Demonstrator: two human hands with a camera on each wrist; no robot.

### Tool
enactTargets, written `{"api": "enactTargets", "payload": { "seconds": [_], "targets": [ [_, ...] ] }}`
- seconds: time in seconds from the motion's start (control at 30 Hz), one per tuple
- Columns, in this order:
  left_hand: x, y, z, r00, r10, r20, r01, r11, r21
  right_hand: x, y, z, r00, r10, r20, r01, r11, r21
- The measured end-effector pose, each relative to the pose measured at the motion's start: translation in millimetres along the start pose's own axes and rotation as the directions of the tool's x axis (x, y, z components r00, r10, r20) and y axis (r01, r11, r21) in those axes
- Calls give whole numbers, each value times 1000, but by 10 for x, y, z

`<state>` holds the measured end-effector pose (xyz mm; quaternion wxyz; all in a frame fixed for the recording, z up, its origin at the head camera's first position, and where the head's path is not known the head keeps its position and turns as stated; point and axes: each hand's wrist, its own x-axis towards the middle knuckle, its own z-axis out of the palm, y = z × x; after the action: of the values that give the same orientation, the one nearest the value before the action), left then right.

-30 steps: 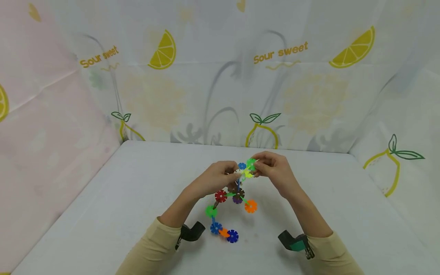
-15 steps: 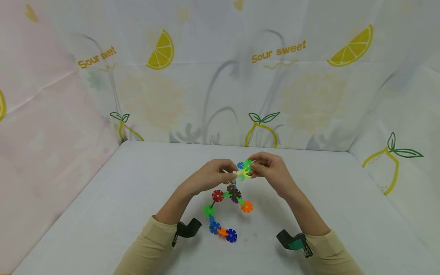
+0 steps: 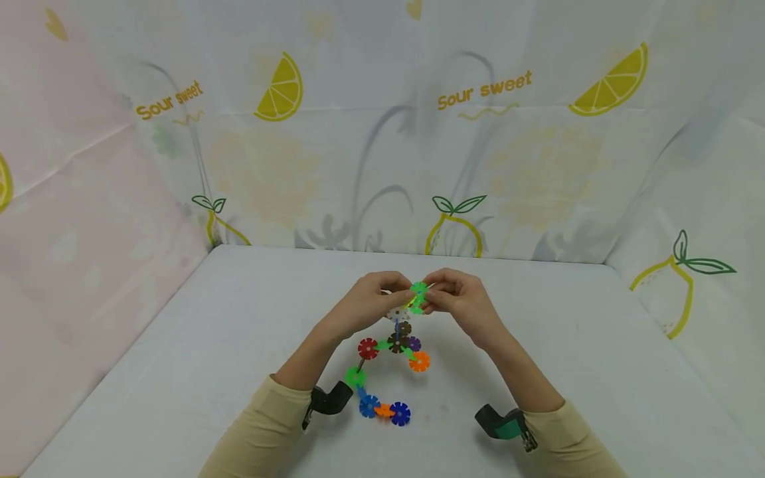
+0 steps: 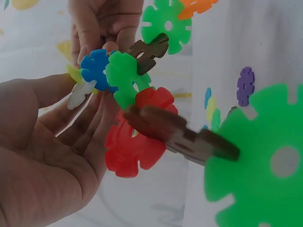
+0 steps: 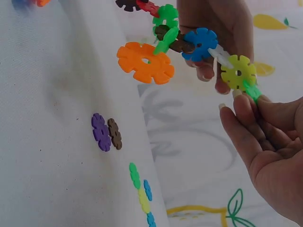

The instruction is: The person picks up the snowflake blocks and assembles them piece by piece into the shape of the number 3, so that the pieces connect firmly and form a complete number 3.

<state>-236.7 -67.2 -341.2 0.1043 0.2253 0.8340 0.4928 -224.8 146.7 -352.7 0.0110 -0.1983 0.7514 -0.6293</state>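
Observation:
Slotted plastic snowflake discs are joined into a hanging chain between my two hands. My left hand [image 3: 367, 302] pinches the chain's upper end at a white disc [image 4: 80, 94]. Beside it a yellow disc [image 5: 238, 72] carries a green disc [image 5: 252, 91], which my right hand [image 5: 279, 146] pinches between thumb and fingers. Below the white disc come a blue disc [image 5: 200, 44], a brown disc [image 3: 397, 342] and two branches. One ends in an orange disc [image 3: 420, 361]. The other runs through a red disc [image 3: 368, 348] and a green disc [image 3: 355, 377] to a dark blue disc [image 3: 400, 413].
Loose discs lie on the white table [image 3: 257, 299] behind the chain: a purple disc [image 5: 101, 132], a brown one [image 5: 114, 134], and several green, yellow and blue ones. A printed cloth [image 3: 358, 166] hangs round the table's back and sides.
My right hand has moved left, closer to my left hand. The hanging chain has shifted left and slightly nearer, and its lower discs have turned a little.

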Motion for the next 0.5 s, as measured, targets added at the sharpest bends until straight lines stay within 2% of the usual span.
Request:
{"api": "enactTargets", "payload": {
  "seconds": [0.23,0.37,0.5],
  "targets": [
    [-9,-2,-22,999,16,-50,-14,999,49,10,38,7,1000,6,-18,-7,998,-55],
    [-11,-13,-45,997,10,-72,-6,998,59,26,96,-5,999,38,-11,-39,986,-163],
    [-9,-18,-61,997,3,-79,2,998,63,37,174,1,996,82,26,-70,948,-311]
  ]
}}
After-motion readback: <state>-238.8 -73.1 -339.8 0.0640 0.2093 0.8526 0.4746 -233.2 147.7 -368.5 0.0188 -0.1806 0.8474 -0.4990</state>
